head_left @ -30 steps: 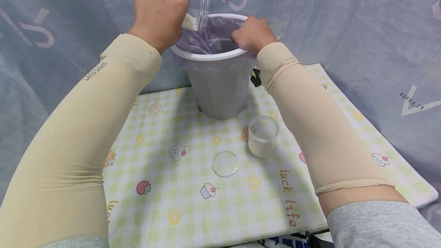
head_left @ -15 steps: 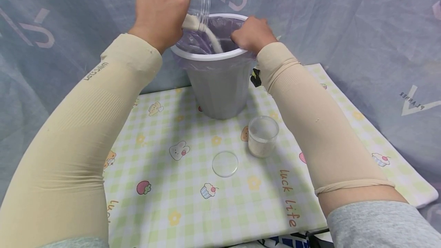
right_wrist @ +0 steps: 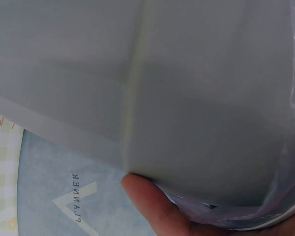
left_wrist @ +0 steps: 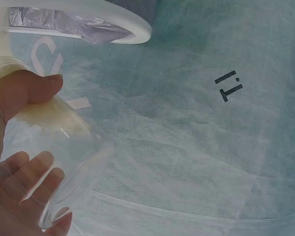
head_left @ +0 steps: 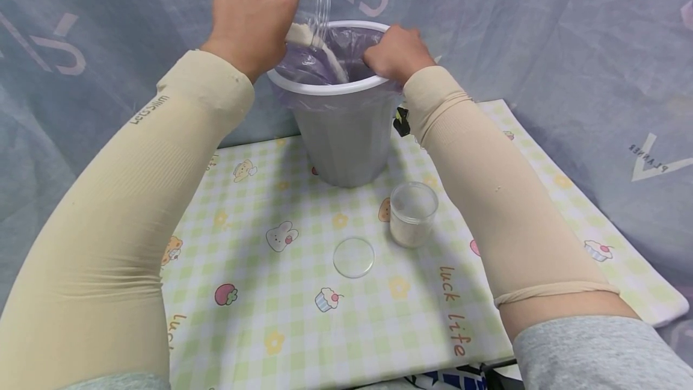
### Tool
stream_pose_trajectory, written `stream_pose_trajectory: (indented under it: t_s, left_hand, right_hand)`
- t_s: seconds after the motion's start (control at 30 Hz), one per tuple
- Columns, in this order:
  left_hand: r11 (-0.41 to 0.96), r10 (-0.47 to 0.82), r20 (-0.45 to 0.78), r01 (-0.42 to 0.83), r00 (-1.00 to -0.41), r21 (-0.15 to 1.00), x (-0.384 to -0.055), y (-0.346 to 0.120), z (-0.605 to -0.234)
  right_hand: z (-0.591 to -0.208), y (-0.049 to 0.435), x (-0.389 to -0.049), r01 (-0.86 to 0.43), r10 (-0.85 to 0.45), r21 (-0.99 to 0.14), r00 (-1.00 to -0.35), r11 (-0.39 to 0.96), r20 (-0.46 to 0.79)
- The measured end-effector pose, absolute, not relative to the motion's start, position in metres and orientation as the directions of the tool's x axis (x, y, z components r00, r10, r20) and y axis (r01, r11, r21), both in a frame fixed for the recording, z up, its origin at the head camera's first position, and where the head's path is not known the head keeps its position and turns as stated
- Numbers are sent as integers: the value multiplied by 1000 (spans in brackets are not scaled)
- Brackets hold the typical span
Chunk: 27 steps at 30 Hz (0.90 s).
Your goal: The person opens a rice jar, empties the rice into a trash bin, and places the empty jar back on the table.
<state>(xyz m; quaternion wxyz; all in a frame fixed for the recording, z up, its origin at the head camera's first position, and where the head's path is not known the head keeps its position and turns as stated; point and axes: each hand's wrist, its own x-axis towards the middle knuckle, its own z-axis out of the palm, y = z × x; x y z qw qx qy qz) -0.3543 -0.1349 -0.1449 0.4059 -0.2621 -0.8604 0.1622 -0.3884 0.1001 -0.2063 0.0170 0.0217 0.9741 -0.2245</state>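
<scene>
My left hand [head_left: 254,14] grips a clear jar [left_wrist: 81,142], tipped over the rim of a grey waste bin [head_left: 346,137]. Its thumb and fingers wrap round the jar in the left wrist view. Pale cream, fine-grained material [head_left: 335,65] runs from the jar's mouth into the bin, which is lined with a thin purple bag [head_left: 305,68]. On the bin's right, my right hand [head_left: 397,53] holds the rim, its thumb against the outer wall in the right wrist view. The rest of its fingers are mostly hidden.
A second clear jar [head_left: 412,224] with pale contents stands on the checked tablecloth [head_left: 303,281]. Left of it lies a clear round lid [head_left: 354,257]. Behind the bin hangs a blue-grey cloth [head_left: 568,35]. Something small and black [head_left: 402,122] shows beside the right wrist.
One second ago the pale material sat at the tilted jar's mouth; by half a second ago it was streaming into the bin, and it still is. Both hands have stayed almost in place.
</scene>
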Motion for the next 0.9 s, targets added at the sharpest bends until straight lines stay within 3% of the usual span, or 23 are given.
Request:
stream_pose_trajectory:
  t_s: [0.9]
  left_hand:
    - [796, 603, 623, 333, -497, -505, -355, -131, -141]
  right_hand:
    - [-207, 101, -389, 42, 34, -438, -999, 898, -27]
